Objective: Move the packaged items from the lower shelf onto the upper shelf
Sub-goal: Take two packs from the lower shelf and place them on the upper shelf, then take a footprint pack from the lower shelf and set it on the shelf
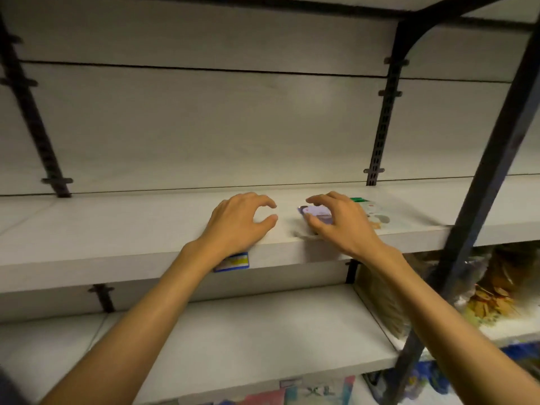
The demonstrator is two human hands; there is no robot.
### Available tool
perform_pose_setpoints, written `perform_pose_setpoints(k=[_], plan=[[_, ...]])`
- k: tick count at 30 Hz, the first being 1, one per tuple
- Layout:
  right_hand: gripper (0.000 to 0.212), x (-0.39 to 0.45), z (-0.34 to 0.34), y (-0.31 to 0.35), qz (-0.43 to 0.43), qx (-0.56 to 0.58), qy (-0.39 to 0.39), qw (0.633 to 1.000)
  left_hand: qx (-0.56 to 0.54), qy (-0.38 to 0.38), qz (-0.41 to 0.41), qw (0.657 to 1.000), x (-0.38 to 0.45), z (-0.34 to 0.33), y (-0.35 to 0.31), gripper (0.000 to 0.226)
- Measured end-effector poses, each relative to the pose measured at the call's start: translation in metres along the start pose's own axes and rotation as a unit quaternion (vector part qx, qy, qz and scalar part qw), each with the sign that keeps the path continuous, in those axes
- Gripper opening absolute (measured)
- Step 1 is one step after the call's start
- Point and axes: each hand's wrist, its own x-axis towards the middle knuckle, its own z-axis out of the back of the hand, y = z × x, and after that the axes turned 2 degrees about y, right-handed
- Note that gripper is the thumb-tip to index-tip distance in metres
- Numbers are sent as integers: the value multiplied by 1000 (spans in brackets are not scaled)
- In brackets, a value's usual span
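Note:
My right hand (342, 220) lies on the upper shelf (131, 229), its fingers and thumb curled round a small purple packet (317, 213) that rests flat near the shelf's front edge. Just right of it, partly under my hand, lies a white packet with a green top (372, 213). My left hand (239, 220) hovers over bare shelf a little to the left, thumb and fingers arched apart with nothing between them. The lower shelf (263, 331) beneath my forearms shows only a bare board in this section.
Black metal uprights (485, 182) frame the bay at the right and left. A blue and yellow price label (233, 261) sits on the upper shelf's front edge. Clear bags of snacks (491, 299) fill the neighbouring bay at right. Colourful packs (315, 390) show below the lower shelf.

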Motion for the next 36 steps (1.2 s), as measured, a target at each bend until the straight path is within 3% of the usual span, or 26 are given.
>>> perform_pose_setpoints(k=[4,11,25,36], plan=[[36,-1,-19,67,50,7,-18,999,-3,-21,30,999,-49,32,39,33],[35,-36,-57,221,109,67,-19,992,-62,-61,69,994,-170,86,120,29],[35,-112,-239,495,131,166,134,968,-63,-7,159,985,-400,162,336,28],[28,-91,-381,645,91,180,237,950,-82,-2,270,959,-483,190,511,27]])
